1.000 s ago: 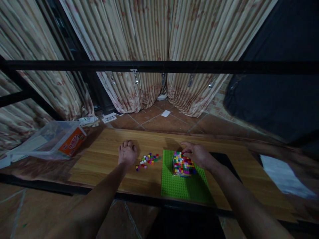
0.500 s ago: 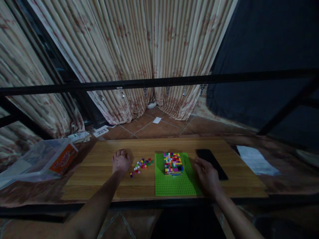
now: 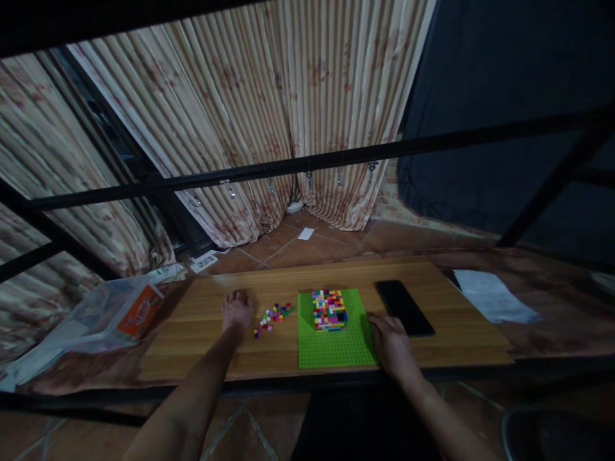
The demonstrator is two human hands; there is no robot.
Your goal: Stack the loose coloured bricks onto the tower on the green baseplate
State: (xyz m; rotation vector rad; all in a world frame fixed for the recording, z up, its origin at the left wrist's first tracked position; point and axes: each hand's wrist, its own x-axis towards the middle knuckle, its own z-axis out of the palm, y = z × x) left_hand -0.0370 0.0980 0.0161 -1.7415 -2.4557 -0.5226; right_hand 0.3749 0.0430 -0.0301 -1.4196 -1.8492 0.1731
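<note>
A block built of many small coloured bricks (image 3: 329,310) stands on a green studded baseplate (image 3: 321,352), toward its far side. My left hand (image 3: 237,310) rests palm down on the table, left of a loose pile of small coloured bricks (image 3: 275,314). Its fingers lie on the wood, slightly bent, and hold nothing I can see. At the right edge of the baseplate is my right hand (image 3: 393,342), its fingers curled and drawn together. Whatever those fingers may hold is hidden.
A black phone-like slab (image 3: 404,308) lies on the wooden table (image 3: 192,320), right of my right hand. Left of the table sits a clear plastic box (image 3: 103,314) with an orange label. White paper (image 3: 492,296) lies to the right. A black bar (image 3: 269,169) crosses beyond the table.
The whole view has tilted and shifted a little. My right hand is slightly closer to the baseplate's edge. My left hand stays beside the loose bricks, and the built block looks unchanged.
</note>
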